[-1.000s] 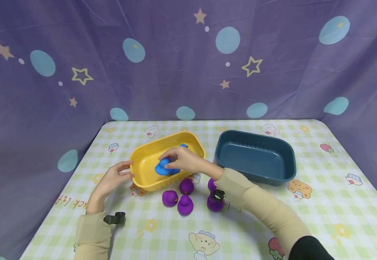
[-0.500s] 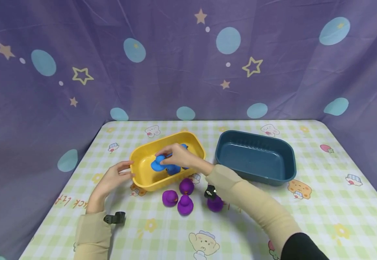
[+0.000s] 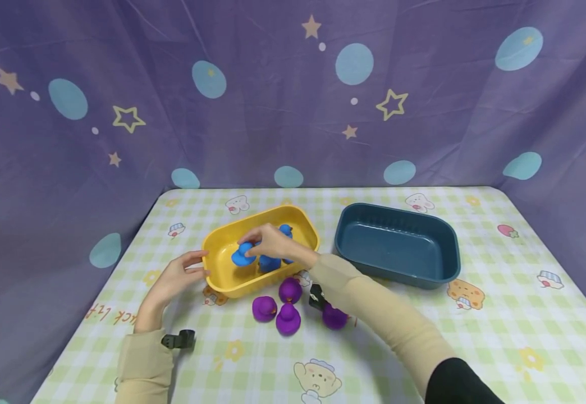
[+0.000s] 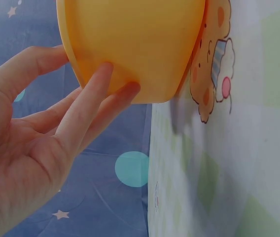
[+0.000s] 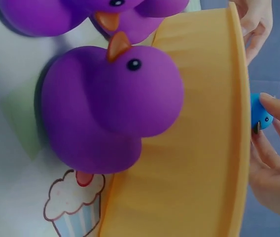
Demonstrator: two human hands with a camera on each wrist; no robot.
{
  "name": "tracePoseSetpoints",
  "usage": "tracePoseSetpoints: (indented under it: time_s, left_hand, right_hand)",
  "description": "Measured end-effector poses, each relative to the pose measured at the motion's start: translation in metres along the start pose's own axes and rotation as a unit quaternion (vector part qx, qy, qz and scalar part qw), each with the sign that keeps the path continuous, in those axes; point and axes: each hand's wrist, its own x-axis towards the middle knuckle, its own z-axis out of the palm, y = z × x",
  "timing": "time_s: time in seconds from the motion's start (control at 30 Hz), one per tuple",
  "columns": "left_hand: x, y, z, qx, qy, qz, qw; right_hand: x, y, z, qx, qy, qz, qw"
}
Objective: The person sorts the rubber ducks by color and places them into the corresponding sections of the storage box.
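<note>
My right hand (image 3: 273, 244) pinches a blue toy duck (image 3: 241, 257) inside the yellow bin (image 3: 217, 269). In the right wrist view, that blue duck (image 5: 258, 111) shows partly beyond the bin's wall, between thumb and fingers. A second blue duck (image 3: 269, 264) lies in the bin below the hand, and another (image 3: 286, 230) sits behind it, partly hidden. My left hand (image 3: 174, 275) grips the bin's left end. In the left wrist view, one digit of the left hand (image 4: 41, 123) reaches over the rim while other fingertips press the outer wall of the yellow bin (image 4: 135, 44).
Several purple ducks stand in front of the bin, including one (image 3: 264, 308) at the left and another (image 3: 334, 317) under the right forearm. A dark teal bin (image 3: 399, 275) stands to the right on the checked tablecloth (image 3: 237, 376). A purple curtain (image 3: 283, 140) hangs behind.
My right hand has moved the pinched blue duck leftward inside the yellow bin, uncovering more of the other blue ducks. The left hand and the bin have stayed put.
</note>
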Motion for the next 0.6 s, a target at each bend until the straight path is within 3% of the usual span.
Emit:
tracePoseSetpoints:
  time_s: [0.4, 0.6]
  left_hand:
    - [0.000, -0.001, 0.000, -0.004, -0.002, 0.002, 1.0000]
    - [0.000, -0.001, 0.000, -0.003, -0.002, 0.004, 1.0000]
  right_hand:
    - [0.011, 0.008, 0.008, 0.023, -0.001, 0.027, 0.999]
    - [0.014, 0.010, 0.013, 0.000, 0.002, 0.041, 0.999]
